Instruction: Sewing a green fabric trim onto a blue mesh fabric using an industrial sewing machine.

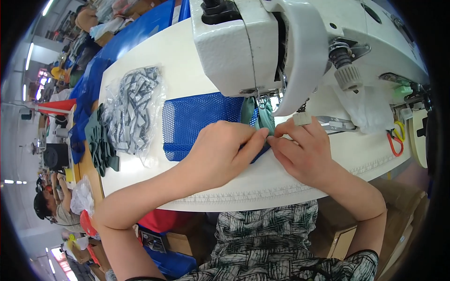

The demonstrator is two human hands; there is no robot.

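Under the needle area of a white sewing machine (225,56) lies a piece of blue mesh fabric (197,112), with a green fabric strip (266,116) on its right part. My left hand (225,147) is closed, thumb and forefinger pinching the lower end of the green strip just in front of the presser foot. Touching it from the right, my right hand (302,152) is also closed, its fingertips on the same strip end. Both hands partly cover the mesh, and the exact grip between the fingertips is hidden.
Left of the mesh sit a clear plastic bag of small grey pieces (136,110) and dark green strips (99,140) at the table edge. Tweezers (335,124), a white plastic bag (365,107) and scissors (396,139) lie at right. A co-worker (56,206) is far left.
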